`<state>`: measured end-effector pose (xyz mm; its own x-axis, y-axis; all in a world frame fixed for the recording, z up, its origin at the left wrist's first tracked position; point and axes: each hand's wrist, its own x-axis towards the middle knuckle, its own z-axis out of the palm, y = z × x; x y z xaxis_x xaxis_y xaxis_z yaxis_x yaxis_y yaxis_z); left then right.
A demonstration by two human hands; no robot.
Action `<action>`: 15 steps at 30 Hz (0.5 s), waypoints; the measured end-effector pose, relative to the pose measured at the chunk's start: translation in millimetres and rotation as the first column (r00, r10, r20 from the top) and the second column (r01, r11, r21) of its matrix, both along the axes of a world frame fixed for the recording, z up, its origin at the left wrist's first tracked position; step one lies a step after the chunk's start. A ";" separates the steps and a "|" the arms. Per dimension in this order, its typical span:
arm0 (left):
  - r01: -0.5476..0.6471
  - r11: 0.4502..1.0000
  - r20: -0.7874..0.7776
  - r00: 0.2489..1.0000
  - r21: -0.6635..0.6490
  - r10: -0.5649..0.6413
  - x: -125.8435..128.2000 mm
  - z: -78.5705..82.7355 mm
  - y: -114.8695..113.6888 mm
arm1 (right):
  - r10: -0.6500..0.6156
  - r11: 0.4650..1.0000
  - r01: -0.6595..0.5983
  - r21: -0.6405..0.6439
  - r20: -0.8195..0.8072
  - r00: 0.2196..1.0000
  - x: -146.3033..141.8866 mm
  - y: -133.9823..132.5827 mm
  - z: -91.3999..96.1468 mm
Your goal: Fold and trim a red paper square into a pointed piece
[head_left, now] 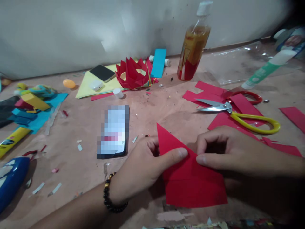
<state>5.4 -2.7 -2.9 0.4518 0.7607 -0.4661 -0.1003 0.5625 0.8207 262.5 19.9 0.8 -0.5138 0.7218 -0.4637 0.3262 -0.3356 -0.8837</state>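
Head view: On a scrap-strewn table [78,127], a sheet of red paper [190,187] is held at 5 o'clock, a slanted edge running down from its pointed corner. The left hand [145,165], at 6 o'clock, pinches it, thumb on its face and fingers partly hidden behind; the right hand [238,152], at 4 o'clock, pinches the slanted edge between thumb and forefinger. The step appears to be a diagonal fold; the next move likely calls for a steady left grip while the right fingertips press the crease along the slant. A bottle [193,54] stands at 1 o'clock. Scissors [229,108] lie, blades parted, among red offcuts [209,88] at 3. A spiky red crown [133,78] sits at 11, a lit phone [116,127] at 8, a white cap [118,93] at 10.
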 end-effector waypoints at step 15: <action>-0.200 0.976 0.119 0.971 -0.084 0.209 0.8 0.2 -7.4 | 0.067 0.995 -0.066 0.074 -0.007 0.998 0.9 -2.2 6.7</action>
<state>6.1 -10.1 -2.7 0.3486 0.8099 -0.4717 -0.3193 0.5758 0.7527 263.4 17.7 7.5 -0.5662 0.7177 -0.4054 0.3368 -0.2475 -0.9085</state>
